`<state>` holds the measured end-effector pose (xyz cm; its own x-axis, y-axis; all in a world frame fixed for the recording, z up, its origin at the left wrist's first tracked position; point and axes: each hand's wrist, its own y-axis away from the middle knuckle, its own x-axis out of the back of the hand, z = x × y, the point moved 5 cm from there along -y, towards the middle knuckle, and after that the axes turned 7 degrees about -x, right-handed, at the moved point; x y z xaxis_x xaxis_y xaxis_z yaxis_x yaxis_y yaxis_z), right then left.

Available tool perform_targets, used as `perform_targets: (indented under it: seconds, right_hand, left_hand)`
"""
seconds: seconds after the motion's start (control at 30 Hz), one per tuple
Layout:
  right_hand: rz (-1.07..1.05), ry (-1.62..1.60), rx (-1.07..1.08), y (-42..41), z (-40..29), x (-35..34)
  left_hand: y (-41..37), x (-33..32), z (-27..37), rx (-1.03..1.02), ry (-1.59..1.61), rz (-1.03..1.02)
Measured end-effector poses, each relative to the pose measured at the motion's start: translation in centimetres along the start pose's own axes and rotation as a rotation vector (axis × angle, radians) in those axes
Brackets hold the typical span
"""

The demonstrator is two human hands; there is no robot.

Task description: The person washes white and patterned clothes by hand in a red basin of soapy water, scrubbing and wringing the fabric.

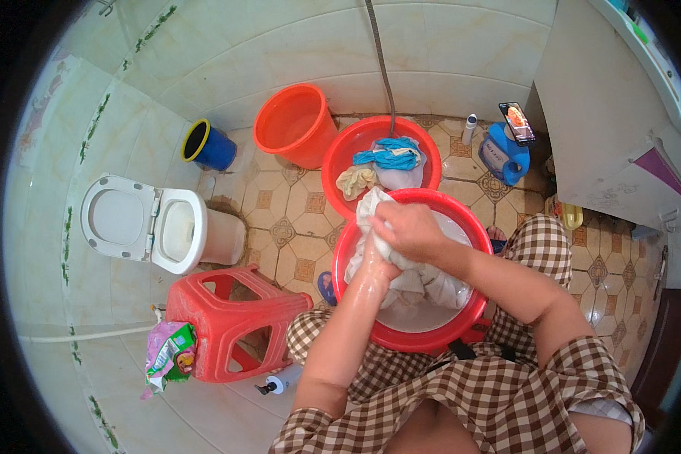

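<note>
A wet white cloth is bunched between my two hands over a red plastic basin. My right hand is clenched around its upper part. Just below, my left hand grips the same cloth, which hides some of its fingers. The lower folds of the cloth hang into cloudy, sudsy water in the basin. The basin sits in front of me between my knees.
Beyond stands another red basin with blue cloth and pale cloth, a hose reaching into it. Around are an orange bucket, blue bin, toilet, red stool, pump bottle and blue detergent jug with a phone.
</note>
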<state>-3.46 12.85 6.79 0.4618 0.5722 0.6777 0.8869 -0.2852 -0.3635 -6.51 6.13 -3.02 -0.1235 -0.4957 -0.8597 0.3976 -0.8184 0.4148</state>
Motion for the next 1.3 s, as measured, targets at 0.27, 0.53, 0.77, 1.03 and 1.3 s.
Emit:
perform_targets:
  seconds: [0.27, 0.53, 0.77, 1.03, 1.3]
  right_hand:
    - [-0.069, -0.019, 0.516, 3.5, -5.5, 0.4]
    - [0.069, 0.042, -0.111, -1.3, 1.8, 1.4]
    - [0.058, 0.023, -0.135, -1.3, 2.2, 0.9]
    - [-0.162, 0.114, 0.548, 3.3, -5.8, -0.3]
    - [-0.017, 0.031, 0.095, 0.3, -1.4, 0.2]
  left_hand:
    - [-0.3, 1.0, 0.1, 0.069, 0.284, -0.077]
    - [1.2, -3.3, -0.6, -0.008, -0.059, 0.129]
    - [1.2, -2.7, -0.2, 0.003, -0.060, 0.151]
    - [-0.9, 1.0, 1.0, 0.128, 0.217, -0.162]
    - [0.0, 0.9, -0.5, -0.208, -0.191, 0.173]
